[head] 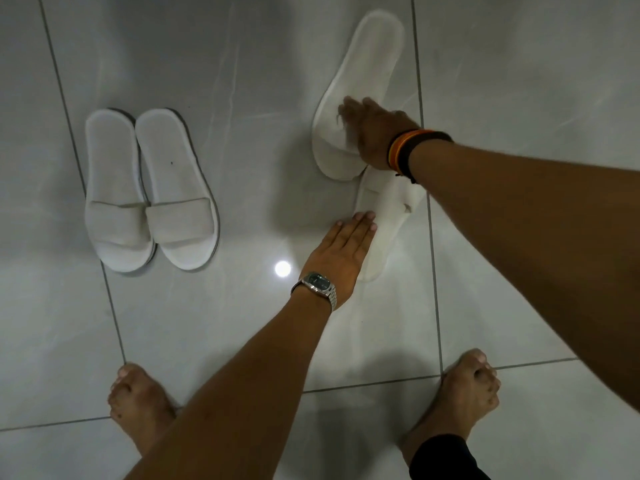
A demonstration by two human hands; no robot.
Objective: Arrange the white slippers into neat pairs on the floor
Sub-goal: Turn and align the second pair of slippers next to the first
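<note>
The far white terry slipper (360, 95) lies lengthwise away under the flat, spread right hand (372, 133), while the open, flat left hand (341, 252) touches the nearer crumpled white slipper (384, 216) angled beside it.

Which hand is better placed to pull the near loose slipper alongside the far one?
Left. The left hand lies flat against the near slipper, while the right hand rests on the far slipper.
</note>
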